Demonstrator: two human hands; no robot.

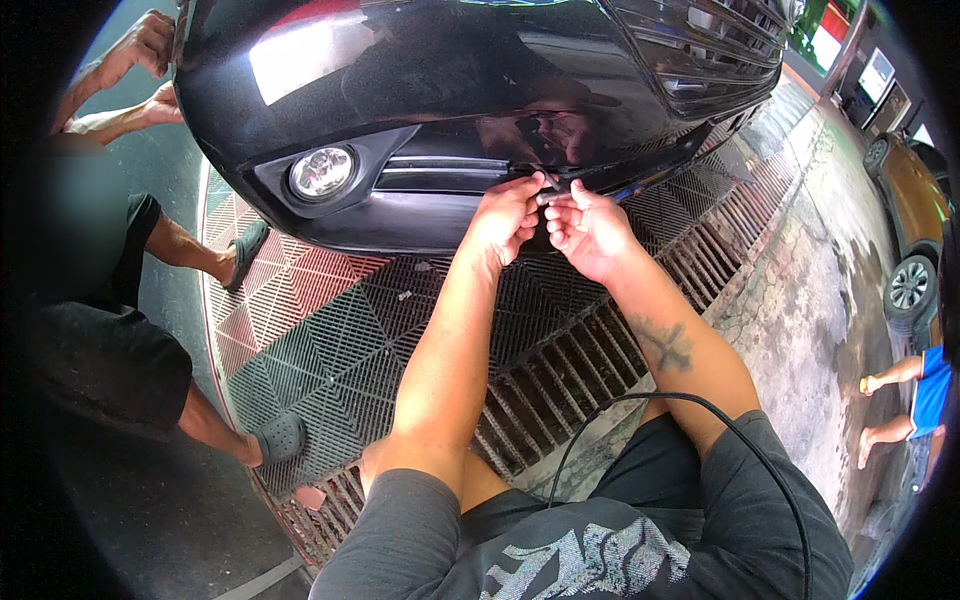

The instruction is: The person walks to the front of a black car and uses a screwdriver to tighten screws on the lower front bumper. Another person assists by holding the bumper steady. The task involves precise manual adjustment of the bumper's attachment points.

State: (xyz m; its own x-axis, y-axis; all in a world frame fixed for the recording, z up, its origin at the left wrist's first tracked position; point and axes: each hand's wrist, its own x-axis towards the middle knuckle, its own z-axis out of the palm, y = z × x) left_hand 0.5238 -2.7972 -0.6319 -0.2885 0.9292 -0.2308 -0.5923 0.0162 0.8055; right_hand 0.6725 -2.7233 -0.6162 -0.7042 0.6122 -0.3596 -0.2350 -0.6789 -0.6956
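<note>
Risks, left to right
- Fog light, left corner of the black bumper: lens and glossy paint around it liable to scratches, should a hand or hard object slip
- Trim bar, from the fog light to the hands: could scuff or bend if pulled unevenly at its right end
- Left hand, at the bumper's lower opening: fingers curled, thumb and forefinger close together; whether they grip anything, cannot tell; a pinch is possible against the trim's edge
- Small rod, one, just beyond the right end of the trim bar, beside the left fingertips: exact kind unclear; easily dropped, being small and held by the fingers alone
- Right hand: thumb and fingers closed on the rod; a twist off line might scrape the bumper
- Drain grate, crossing the floor below the bumper's lower edge: slots wide enough, it seems, to swallow a dropped small part

Surroundings, left to right
- Co-worker's hands, by the car's left edge; same person's grey clogs on the left edge of the floor tiles: little room that side
- Reddish fragment, near the grate's left end
- Black cable, looped across the right arm: may snag
- Parked brown car, right edge of the concrete, well apart
</note>
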